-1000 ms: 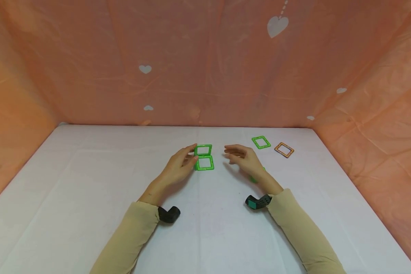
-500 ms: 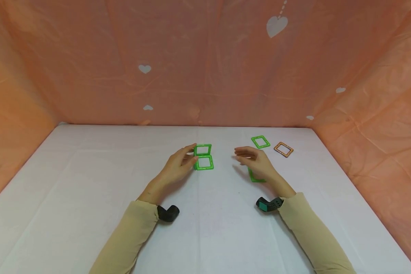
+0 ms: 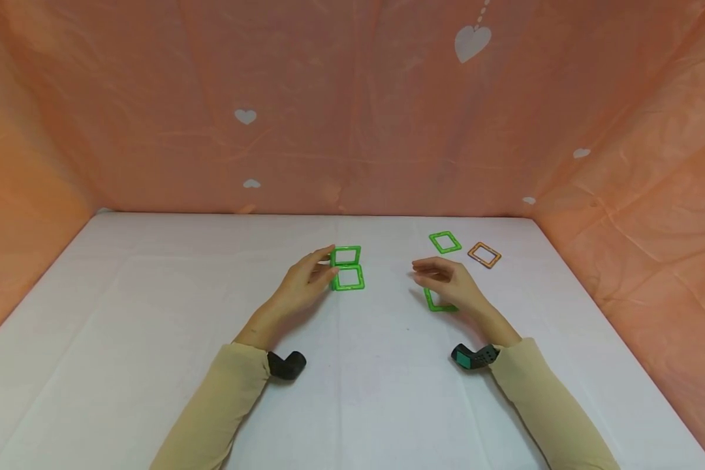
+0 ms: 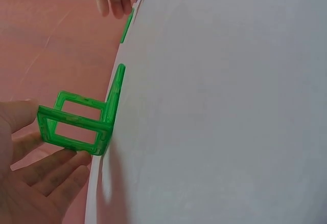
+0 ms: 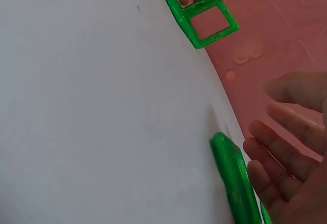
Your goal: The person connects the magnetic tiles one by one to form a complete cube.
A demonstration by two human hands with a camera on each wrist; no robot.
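My left hand holds a small structure of joined green magnetic tiles by its left side. In the left wrist view, the thumb touches the top edge of an upright square frame, while fingertips sit against its lower side. One tile of the structure lies flat on the table and others stand up from it. To the right, my right hand hovers with loosely bent fingers and a gap between thumb and fingers, holding nothing. Below it lies a loose green square tile, partly hidden by the hand.
Another green tile lies farther back on the right, with an orange tile beside it. The white-covered table meets an orange curtain with white hearts at its far edge.
My right hand has moved right and slightly nearer, away from the green structure, and more of the loose green tile below it shows. The left hand stays in place at the structure.
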